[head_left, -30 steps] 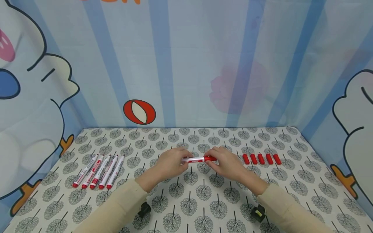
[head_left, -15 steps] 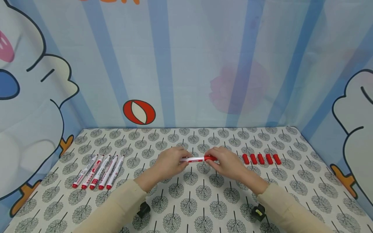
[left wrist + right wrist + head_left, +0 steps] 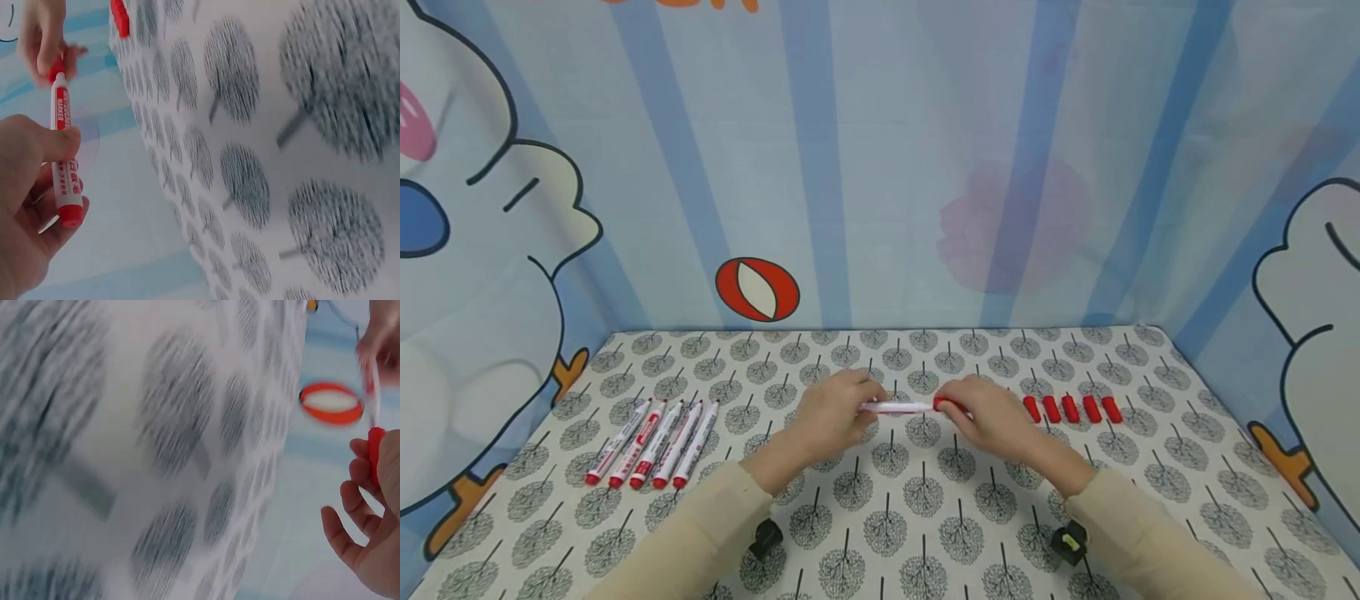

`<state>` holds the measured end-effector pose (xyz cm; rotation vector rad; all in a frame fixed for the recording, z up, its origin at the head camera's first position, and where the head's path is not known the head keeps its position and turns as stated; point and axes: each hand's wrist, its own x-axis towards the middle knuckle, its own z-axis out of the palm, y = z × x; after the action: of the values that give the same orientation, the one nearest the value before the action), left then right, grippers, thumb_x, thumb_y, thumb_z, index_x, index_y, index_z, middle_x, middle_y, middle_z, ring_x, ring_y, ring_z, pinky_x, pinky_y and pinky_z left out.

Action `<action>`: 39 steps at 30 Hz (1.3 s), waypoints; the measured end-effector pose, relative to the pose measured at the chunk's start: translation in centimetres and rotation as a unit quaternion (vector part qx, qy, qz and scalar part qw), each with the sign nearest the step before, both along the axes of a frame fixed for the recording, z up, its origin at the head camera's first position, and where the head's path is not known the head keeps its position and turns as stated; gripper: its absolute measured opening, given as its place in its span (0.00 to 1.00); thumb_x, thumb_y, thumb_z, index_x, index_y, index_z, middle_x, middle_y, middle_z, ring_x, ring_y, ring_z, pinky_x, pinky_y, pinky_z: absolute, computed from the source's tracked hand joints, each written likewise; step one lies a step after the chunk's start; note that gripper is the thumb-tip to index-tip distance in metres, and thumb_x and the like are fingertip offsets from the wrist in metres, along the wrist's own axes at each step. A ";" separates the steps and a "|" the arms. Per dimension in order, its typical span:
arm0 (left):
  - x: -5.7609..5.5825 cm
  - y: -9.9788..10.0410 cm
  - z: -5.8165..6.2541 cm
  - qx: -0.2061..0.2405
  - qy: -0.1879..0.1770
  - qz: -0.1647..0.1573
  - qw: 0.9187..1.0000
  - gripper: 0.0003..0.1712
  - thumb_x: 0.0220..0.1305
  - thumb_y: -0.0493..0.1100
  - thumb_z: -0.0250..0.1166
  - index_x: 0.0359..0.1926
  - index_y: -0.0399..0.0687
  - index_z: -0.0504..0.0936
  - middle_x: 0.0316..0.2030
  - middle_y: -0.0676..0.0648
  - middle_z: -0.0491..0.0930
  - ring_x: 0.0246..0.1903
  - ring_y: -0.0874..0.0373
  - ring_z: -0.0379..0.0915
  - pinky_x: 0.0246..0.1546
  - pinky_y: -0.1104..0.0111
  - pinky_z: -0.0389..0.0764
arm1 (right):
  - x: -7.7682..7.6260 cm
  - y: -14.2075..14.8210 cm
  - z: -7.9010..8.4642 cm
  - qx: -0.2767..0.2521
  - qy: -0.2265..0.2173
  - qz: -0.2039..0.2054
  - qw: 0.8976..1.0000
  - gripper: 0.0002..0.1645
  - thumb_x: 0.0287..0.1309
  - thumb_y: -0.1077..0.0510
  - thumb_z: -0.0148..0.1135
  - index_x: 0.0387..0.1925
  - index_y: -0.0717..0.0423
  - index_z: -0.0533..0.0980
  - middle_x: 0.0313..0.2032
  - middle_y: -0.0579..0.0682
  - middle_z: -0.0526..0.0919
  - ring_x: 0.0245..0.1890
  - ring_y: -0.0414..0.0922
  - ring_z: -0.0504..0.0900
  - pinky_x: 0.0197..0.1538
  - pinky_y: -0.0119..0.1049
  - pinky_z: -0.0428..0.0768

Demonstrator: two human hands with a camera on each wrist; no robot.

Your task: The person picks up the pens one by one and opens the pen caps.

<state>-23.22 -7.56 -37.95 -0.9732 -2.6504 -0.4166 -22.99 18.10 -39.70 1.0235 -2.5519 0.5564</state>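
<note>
My left hand (image 3: 833,414) grips the white barrel of a red-and-white marker (image 3: 65,172), its thumb pressed along the printed side. The marker lies level above the table in the head view. At the marker's right end, my right hand (image 3: 988,414) pinches the red cap (image 3: 375,453), the other fingers loosely bent. A stretch of plain white barrel shows beside the cap; whether the cap is fully off the marker, I cannot tell. The fingers hide part of both pieces.
Several white markers with red ends (image 3: 647,442) lie in a slanted row at the left. Several red caps (image 3: 1071,408) stand in a line to the right of my right hand. A tree-print cloth (image 3: 887,500) covers the table, with a printed curtain behind it.
The right hand and cap have shifted slightly right, and more white barrel shows between the hands. The left hand has tilted and moved slightly left. The rows on the table are unchanged.
</note>
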 end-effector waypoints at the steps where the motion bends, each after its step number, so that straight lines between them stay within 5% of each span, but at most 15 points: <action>1: -0.1 -0.4 0.0 0.002 0.005 0.011 1.000 0.11 0.50 0.40 0.69 0.37 0.55 0.83 0.27 0.59 0.75 0.26 0.67 0.70 0.24 0.75 0.70 | -0.2 0.6 -0.1 -0.004 0.000 -0.002 1.000 0.04 0.59 0.59 0.57 0.34 0.51 0.78 0.24 0.40 0.77 0.24 0.34 0.69 0.28 0.27 0.68; 5: -0.3 -2.3 0.2 0.015 -0.003 0.057 0.998 0.10 0.50 0.41 0.70 0.36 0.56 0.84 0.25 0.59 0.74 0.24 0.66 0.69 0.24 0.73 0.70 | -0.5 2.8 -0.1 -0.019 -0.012 -0.045 0.999 0.04 0.60 0.60 0.57 0.34 0.50 0.77 0.23 0.38 0.75 0.23 0.33 0.68 0.25 0.28 0.67; 9: -0.6 -3.1 0.3 0.009 -0.017 0.067 0.998 0.10 0.51 0.42 0.69 0.37 0.56 0.84 0.26 0.58 0.74 0.25 0.66 0.69 0.24 0.73 0.70 | -0.7 3.6 0.2 -0.020 -0.030 -0.067 0.997 0.06 0.60 0.56 0.57 0.39 0.49 0.78 0.30 0.40 0.79 0.26 0.34 0.73 0.27 0.28 0.72; 28: -0.2 -3.9 0.2 0.000 -0.062 0.163 0.985 0.09 0.51 0.40 0.66 0.37 0.53 0.84 0.33 0.53 0.77 0.23 0.61 0.71 0.14 0.72 0.66 | -0.3 4.3 0.5 0.002 -0.054 -0.110 0.992 0.12 0.57 0.60 0.57 0.44 0.52 0.77 0.40 0.46 0.82 0.37 0.42 0.80 0.36 0.36 0.78; 39: -0.6 -6.4 0.0 0.004 -0.106 0.215 0.971 0.11 0.51 0.41 0.66 0.39 0.50 0.84 0.29 0.50 0.73 0.19 0.59 0.66 0.14 0.70 0.66 | -0.3 5.4 0.7 0.005 -0.051 -0.116 0.992 0.13 0.56 0.61 0.58 0.45 0.53 0.77 0.40 0.48 0.82 0.34 0.42 0.80 0.29 0.32 0.76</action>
<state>-23.80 -13.94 -37.93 -0.3425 -2.9398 -0.4472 -23.26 23.54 -38.97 0.7027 -2.7167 0.5456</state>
